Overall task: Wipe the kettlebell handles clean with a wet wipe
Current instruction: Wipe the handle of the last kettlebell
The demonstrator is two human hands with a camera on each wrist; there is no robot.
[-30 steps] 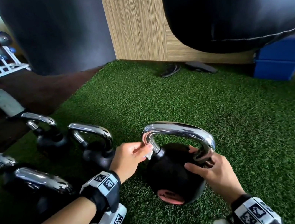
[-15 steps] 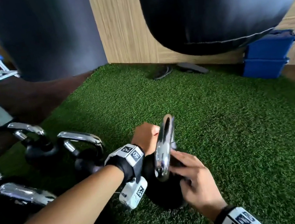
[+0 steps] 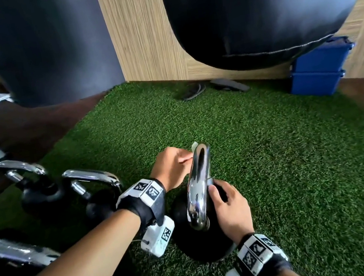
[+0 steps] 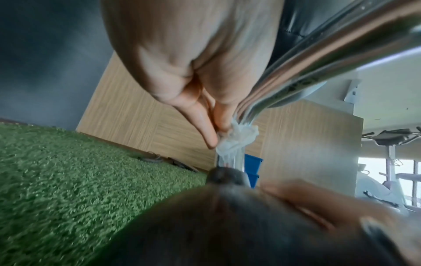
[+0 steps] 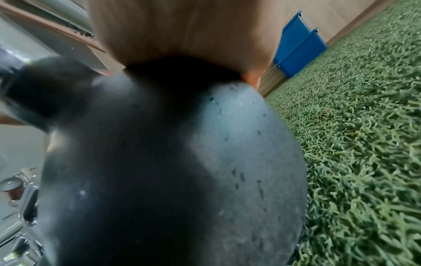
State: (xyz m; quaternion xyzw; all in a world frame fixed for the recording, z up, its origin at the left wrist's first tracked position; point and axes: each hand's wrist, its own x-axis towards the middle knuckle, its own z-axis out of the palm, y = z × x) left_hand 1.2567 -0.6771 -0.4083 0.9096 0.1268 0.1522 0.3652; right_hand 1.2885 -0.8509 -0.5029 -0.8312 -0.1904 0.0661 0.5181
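Observation:
A black kettlebell with a chrome handle stands on green turf, its handle end-on to me. My left hand reaches past the handle's left side and pinches a crumpled white wet wipe against the handle's far leg. In the left wrist view the wipe is bunched between my fingertips and the chrome handle, just above the ball. My right hand cups the ball's right side, thumb beside the handle. In the right wrist view my palm covers the ball's top.
Three more chrome-handled kettlebells stand close on the left. Two black punching bags hang ahead against a wooden wall. Stacked blue bins and sandals lie at the turf's far edge.
The kettlebell has turned from side-on to end-on. My left hand carried the wipe from the near leg to the far leg. My right hand shifted from the handle's base onto the ball.

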